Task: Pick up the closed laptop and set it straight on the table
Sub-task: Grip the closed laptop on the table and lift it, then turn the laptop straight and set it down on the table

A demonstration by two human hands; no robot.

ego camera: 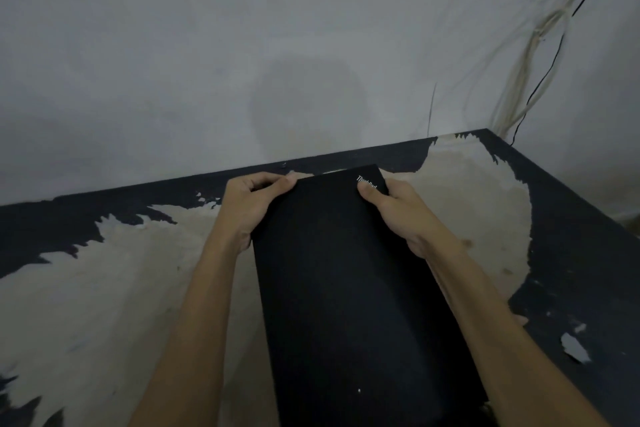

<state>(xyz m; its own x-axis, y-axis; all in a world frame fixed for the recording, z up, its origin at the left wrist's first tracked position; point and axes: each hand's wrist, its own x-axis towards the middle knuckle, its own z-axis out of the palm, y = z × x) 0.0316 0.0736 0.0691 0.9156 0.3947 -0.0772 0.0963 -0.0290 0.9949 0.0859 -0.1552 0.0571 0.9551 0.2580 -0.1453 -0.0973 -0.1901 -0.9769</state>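
Observation:
The closed black laptop (349, 291) lies lengthwise away from me, its short far edge pointing toward the wall, with a small logo at its far right corner. My left hand (252, 204) grips the far left corner, fingers curled over the edge. My right hand (394, 211) holds the far right side, thumb on the lid by the logo. Whether the laptop rests on the table (121, 288) or is lifted off it, I cannot tell.
The table's black coating is peeled, baring pale wood across its middle. A grey wall (277, 45) runs along the table's far edge. Several cables (530, 55) hang down the wall at the back right corner. The table's right edge (588, 198) slants toward me.

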